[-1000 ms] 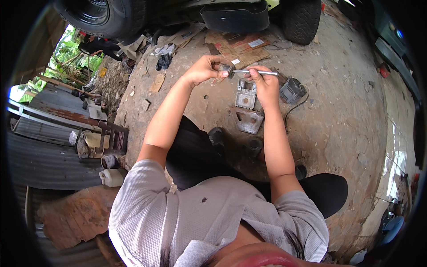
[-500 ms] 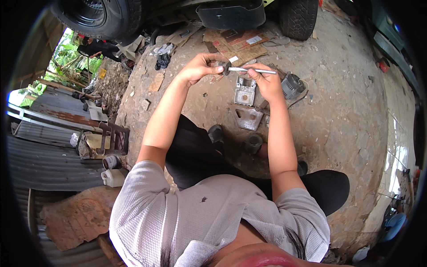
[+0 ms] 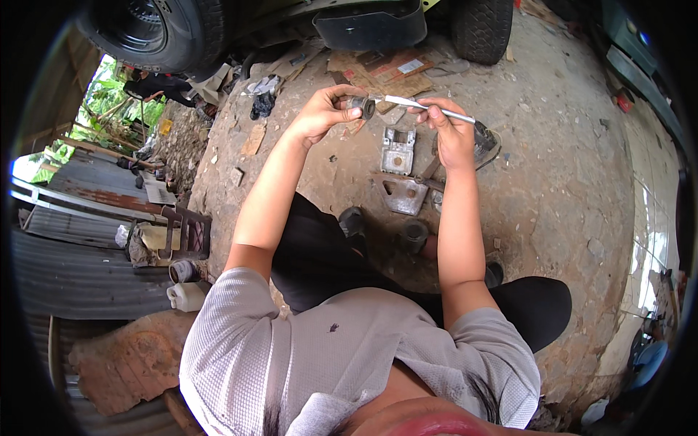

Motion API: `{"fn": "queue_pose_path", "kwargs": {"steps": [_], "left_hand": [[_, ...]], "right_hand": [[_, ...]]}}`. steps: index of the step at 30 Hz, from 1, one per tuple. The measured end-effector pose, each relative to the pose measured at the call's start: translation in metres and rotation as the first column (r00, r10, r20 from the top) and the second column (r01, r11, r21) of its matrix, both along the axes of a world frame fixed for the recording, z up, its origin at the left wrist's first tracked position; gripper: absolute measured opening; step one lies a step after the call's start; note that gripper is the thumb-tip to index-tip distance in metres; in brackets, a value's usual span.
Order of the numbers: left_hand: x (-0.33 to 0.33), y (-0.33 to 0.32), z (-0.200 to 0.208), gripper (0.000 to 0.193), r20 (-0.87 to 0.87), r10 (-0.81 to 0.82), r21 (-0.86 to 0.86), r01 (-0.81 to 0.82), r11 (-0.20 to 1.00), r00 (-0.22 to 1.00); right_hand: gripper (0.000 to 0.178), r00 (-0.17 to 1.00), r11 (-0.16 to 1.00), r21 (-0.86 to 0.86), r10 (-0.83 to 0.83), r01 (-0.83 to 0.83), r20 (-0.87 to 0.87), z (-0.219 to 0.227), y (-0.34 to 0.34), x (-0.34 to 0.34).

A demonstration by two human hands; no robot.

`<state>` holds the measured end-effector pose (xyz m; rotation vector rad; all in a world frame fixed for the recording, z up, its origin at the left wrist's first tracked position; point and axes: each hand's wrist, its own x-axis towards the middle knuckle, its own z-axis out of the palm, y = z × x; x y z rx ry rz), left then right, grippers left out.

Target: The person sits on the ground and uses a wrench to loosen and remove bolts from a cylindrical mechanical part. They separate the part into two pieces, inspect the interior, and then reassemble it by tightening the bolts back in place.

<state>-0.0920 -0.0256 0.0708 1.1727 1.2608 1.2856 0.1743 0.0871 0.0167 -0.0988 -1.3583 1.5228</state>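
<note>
Ahead of me, my left hand (image 3: 325, 120) grips a short, dark, round metal part (image 3: 368, 109) with a hole in its end face. My right hand (image 3: 449, 134) is closed around a slim silvery stick (image 3: 461, 115) with a white end, held much like a pen. That white end points left toward the dark part, with a small gap between them. On the ground below lie a box-shaped grey metal housing (image 3: 398, 150) and a flat metal piece (image 3: 402, 195) with a triangular opening. Partly behind my right hand sits a rounded, ribbed metal unit (image 3: 486, 144).
A vehicle's tyres (image 3: 481, 33) stand at the far side, with flattened cardboard (image 3: 392, 69) beneath. To the left are a plastic crate (image 3: 186, 231), a white jug (image 3: 186, 296) and corrugated metal sheets (image 3: 80, 272). A black plastic bag (image 3: 262, 106) lies beyond my left hand.
My right hand has drawn the stick rightward, away from the dark part it reached before. In my left hand, the part has turned to show more of its side and hole.
</note>
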Motion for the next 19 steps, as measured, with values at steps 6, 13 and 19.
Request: {"fn": "queue_pose_path", "kwargs": {"steps": [6,13,19], "left_hand": [[0.015,0.008,-0.014,0.051,0.381,0.022,-0.049,-0.003,0.999,0.925],[0.02,0.02,-0.029,0.049,0.394,0.038,-0.045,-0.022,0.999,0.918],[0.037,0.021,-0.024,0.054,0.302,0.041,-0.032,-0.032,0.999,0.953]], "right_hand": [[0.029,0.994,0.992,-0.073,-0.103,0.105,0.034,-0.009,0.008,-0.003],[0.029,0.989,0.985,-0.129,-0.129,0.119,-0.074,-0.02,0.022,0.0],[0.03,0.996,0.974,-0.215,-0.077,0.068,-0.035,-0.038,0.029,0.001]]}}
